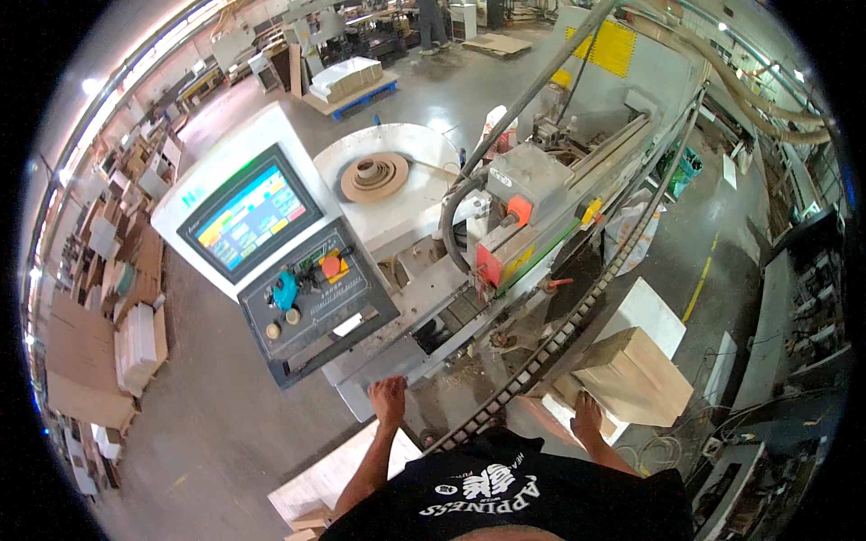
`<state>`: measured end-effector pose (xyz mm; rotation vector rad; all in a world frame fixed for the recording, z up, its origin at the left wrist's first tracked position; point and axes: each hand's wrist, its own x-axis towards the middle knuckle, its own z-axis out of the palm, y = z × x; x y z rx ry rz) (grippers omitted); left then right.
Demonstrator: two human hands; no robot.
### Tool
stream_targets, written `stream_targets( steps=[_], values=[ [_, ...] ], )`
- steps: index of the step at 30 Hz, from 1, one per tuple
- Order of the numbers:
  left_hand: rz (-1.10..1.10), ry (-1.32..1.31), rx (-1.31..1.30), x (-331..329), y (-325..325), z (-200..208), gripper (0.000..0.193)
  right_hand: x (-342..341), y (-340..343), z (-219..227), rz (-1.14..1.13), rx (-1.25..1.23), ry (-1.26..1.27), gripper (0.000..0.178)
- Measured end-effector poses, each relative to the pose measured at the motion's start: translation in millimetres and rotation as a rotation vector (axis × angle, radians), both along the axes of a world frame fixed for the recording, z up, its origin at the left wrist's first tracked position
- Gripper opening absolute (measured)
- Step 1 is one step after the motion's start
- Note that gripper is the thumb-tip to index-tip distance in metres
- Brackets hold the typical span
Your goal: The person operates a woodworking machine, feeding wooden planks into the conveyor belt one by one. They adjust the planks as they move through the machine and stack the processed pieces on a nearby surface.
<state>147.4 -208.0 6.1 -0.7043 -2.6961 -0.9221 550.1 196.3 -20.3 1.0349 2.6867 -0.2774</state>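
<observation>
My left hand [388,399] is closed, its fingers curled, beside the near corner of the grey metal machine bed [365,374]. Whatever it holds, if anything, is hidden. On the other side, my right hand [586,417] reaches to the left side of a stack of light brown boards [636,379]. Its fingers lie against or just beside the stack, apparently stretched out, with no held thing visible. Above my left hand leans a control panel [316,307] with a lit screen [253,221], a red push button [332,265] and a teal object [285,291] on it.
A black cable chain [541,361] slants between my arms. Beyond the panel stands a round white table [388,144] carrying a brown coil [374,176]. An orange-knobbed machine head [519,212] sits on the bed. Pale boards [334,473] lie at lower left; a white board [645,316] lies behind the stack.
</observation>
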Motion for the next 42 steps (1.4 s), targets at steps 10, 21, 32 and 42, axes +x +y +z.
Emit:
stream_targets(
  steps=[10,21,32,42],
  values=[
    [-0.359,-0.011,0.262,27,113,68,0.021,-9,34,-2,-0.021,0.121,0.046,0.054],
    [-0.852,0.151,-0.373,68,188,69,0.063,-183,-64,147,0.406,-0.105,0.278,0.070],
    [-0.067,-0.021,-0.095,-14,35,20,0.056,-287,-84,71,-0.016,-0.842,0.511,0.066],
    [0.065,-0.018,-0.121,-63,72,15,0.033,-405,-156,24,-0.385,-1.573,0.831,0.067]
  ],
)
